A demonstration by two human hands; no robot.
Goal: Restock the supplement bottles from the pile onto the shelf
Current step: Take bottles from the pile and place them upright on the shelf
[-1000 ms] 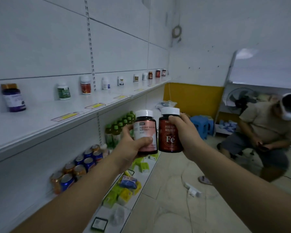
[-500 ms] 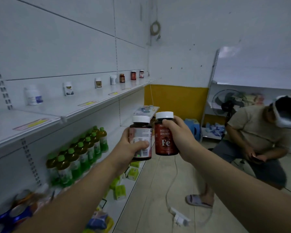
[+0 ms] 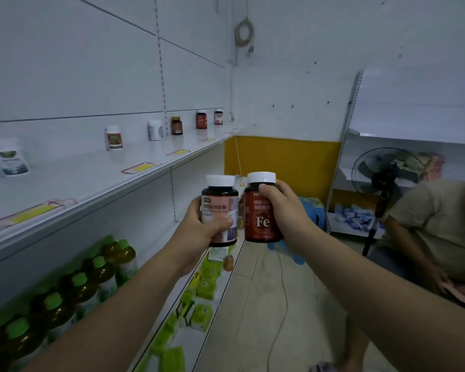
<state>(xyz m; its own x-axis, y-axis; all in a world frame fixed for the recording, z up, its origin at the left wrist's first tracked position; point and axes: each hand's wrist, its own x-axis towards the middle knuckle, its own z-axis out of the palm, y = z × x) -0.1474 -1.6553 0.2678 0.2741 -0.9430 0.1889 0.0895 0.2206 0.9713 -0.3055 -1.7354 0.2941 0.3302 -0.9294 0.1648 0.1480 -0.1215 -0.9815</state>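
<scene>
My left hand [image 3: 203, 226] grips a dark bottle with a pink label [image 3: 220, 202] and a white cap. Beside it, my right hand [image 3: 282, 208] holds a red bottle marked "Fe" [image 3: 259, 224], also white-capped. Both bottles are upright and nearly touching, out in the aisle to the right of the white shelf [image 3: 97, 183]. Several supplement bottles stand spaced along the back of that shelf, among them a white jar [image 3: 155, 129], a brown bottle [image 3: 176, 125] and a red bottle [image 3: 201, 119]. Yellow price tags lie along the shelf's front.
Green-capped drink bottles [image 3: 102, 269] fill the lower shelf at left, with green boxes [image 3: 204, 285] on the bottom shelf. A person [image 3: 435, 232] sits at right by a standing fan [image 3: 384, 178]. A cable [image 3: 282, 312] runs across the tiled floor.
The view has moved forward along the shelf, so the far bottles are nearer and the near ones have slid out of view at left. Both hands keep holding their bottles side by side.
</scene>
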